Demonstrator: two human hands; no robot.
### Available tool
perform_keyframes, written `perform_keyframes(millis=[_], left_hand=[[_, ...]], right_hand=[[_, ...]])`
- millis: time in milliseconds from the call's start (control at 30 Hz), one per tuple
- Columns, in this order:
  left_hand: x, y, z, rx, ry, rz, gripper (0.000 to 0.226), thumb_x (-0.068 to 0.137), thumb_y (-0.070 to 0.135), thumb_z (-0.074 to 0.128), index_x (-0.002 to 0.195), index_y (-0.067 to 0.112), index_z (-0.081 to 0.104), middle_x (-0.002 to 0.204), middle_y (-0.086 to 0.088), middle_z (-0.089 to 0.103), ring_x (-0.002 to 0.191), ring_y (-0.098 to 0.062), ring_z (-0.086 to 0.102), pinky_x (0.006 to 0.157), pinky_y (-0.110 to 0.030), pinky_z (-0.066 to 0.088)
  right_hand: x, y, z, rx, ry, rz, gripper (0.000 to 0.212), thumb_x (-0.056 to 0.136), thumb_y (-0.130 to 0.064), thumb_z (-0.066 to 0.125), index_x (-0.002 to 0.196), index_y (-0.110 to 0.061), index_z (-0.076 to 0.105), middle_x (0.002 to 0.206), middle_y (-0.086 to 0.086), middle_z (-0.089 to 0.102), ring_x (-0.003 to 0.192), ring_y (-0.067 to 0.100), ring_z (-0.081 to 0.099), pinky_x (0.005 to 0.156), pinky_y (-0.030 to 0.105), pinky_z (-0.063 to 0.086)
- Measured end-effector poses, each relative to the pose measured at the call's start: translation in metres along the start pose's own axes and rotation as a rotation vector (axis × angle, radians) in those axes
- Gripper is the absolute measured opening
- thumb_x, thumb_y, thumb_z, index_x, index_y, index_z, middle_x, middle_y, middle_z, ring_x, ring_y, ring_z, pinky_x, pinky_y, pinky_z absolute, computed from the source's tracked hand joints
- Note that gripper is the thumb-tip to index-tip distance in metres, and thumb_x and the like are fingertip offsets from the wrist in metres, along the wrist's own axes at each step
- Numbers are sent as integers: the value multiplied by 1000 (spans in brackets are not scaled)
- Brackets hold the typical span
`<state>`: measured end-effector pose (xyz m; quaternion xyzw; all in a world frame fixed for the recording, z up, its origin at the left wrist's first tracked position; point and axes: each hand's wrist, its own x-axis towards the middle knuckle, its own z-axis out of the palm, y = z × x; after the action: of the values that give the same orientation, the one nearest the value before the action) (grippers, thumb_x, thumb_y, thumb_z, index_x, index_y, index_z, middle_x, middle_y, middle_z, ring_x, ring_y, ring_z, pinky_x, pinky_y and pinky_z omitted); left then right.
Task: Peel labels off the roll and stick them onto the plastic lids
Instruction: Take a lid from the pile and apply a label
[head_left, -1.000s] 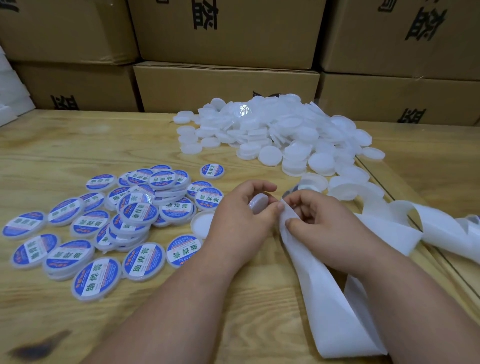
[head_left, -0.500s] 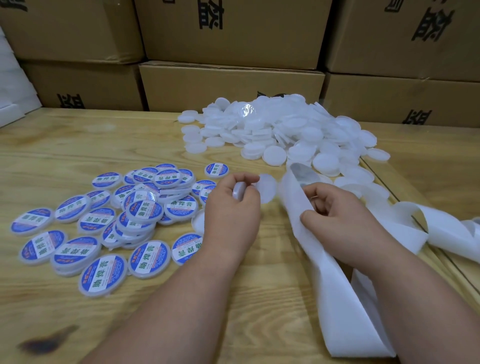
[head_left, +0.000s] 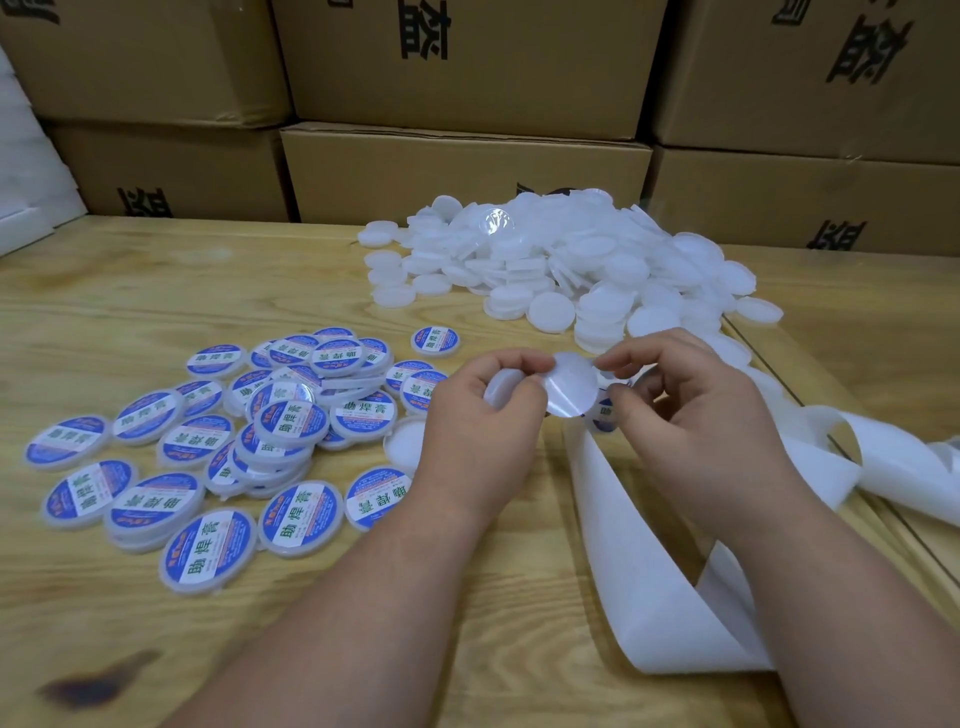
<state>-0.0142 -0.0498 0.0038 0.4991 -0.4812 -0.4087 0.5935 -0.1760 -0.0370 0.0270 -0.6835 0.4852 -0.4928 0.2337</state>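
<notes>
Nearest us, the white backing strip (head_left: 639, 561) curls off the table edge and runs up under the right hand (head_left: 691, 415). Its free tail loops away to the right, well beyond the fingers.

Up at the hands, the left hand (head_left: 483, 415) has its fingers curled round a plain white lid (head_left: 501, 387), thumb and forefinger closed over its rim. Between the two hands sits a round peeled label (head_left: 571, 387), its pale back turned toward us. The left fingertips touch its left edge, and the right thumb and forefinger pinch its right edge. The remaining right fingers are curled in loosely, and a blue printed label (head_left: 605, 413) on the strip peeks out just below them.

So by my read the peel is done and we are at the placing step. The next move calls for centring that label over the lid and then pressing it down flat. The risk is that it folds onto itself or lands off-centre.

Left of the left knuckles lies the spread of finished labelled lids (head_left: 218, 441), blue and white, some stacked. One bare lid (head_left: 408, 447) sits just beside the left wrist.

Past the fingertips is the big heap of unlabelled lids (head_left: 561, 265), so plenty of the job is left. Cardboard boxes (head_left: 467, 166) wall off the back of the wooden table (head_left: 182, 280).
</notes>
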Motion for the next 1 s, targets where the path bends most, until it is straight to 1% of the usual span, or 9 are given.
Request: perform_keyframes(millis=[67, 167, 300, 567, 667, 767, 833, 900, 1000], left_hand=[[-1, 1, 0, -5, -23, -9, 22, 75, 28, 60, 84, 41, 76, 91, 19, 75, 77, -5, 66, 74, -29, 59], [-2, 2, 0, -40, -49, -24, 22, 75, 26, 60, 84, 38, 76, 83, 17, 75, 65, -2, 64, 65, -27, 57], [-3, 4, -1, -123, -77, -47, 23, 75, 22, 59, 82, 33, 78, 79, 13, 75, 63, -4, 65, 58, -18, 52], [0, 5, -2, -270, -137, -110, 22, 77, 22, 57, 86, 19, 77, 83, -2, 75, 65, -15, 66, 57, -23, 53], [0, 6, -2, -359, -183, -124, 25, 80, 27, 55, 86, 15, 76, 76, -6, 69, 65, -20, 63, 54, -26, 50], [-2, 9, -2, -573, -257, -191, 37, 91, 32, 41, 111, 12, 65, 76, -14, 64, 63, -27, 60, 50, -28, 44], [-3, 10, -3, -668, -270, -217, 38, 98, 24, 29, 123, 14, 55, 79, -20, 65, 63, -30, 61, 51, -30, 42], [-2, 12, -3, -697, -259, -221, 35, 101, 17, 27, 123, 14, 54, 84, -20, 71, 70, -33, 67, 53, -30, 45], [2, 13, -2, -745, -249, -245, 30, 106, 15, 32, 116, 13, 61, 94, -14, 73, 88, -33, 71, 59, -34, 54]], right_hand=[[0, -1, 1, -11, 5, -19, 39, 87, 0, 68, 86, -39, 71, 97, -13, 61, 71, 12, 60, 64, 11, 44], [1, 0, 0, -12, 23, -31, 35, 84, -3, 72, 85, -38, 71, 94, -15, 60, 67, 10, 59, 63, 10, 43], [1, 0, 1, -40, 27, -39, 32, 83, -6, 75, 84, -38, 70, 95, -14, 59, 65, 9, 58, 61, 9, 43], [1, 1, 1, -49, 36, -70, 25, 82, -12, 81, 78, -34, 69, 91, -13, 60, 63, 9, 56, 60, 10, 41], [0, -2, 0, -37, 36, -95, 24, 82, -13, 79, 75, -33, 68, 90, -11, 62, 66, 12, 58, 60, 13, 42], [0, -6, 0, 64, 69, -82, 13, 78, -21, 75, 74, -31, 68, 83, -5, 64, 65, 11, 57, 58, 20, 45], [1, -9, -1, 187, 110, -10, 8, 77, -25, 75, 75, -31, 71, 73, 5, 64, 59, 6, 54, 55, 18, 46], [3, -10, -2, 303, 126, 75, 7, 76, -26, 75, 72, -31, 73, 64, 2, 64, 53, 5, 55, 53, 16, 46], [5, -9, -5, 431, 49, 180, 7, 77, -27, 74, 71, -26, 73, 61, -9, 62, 49, 10, 49, 56, 27, 45]])
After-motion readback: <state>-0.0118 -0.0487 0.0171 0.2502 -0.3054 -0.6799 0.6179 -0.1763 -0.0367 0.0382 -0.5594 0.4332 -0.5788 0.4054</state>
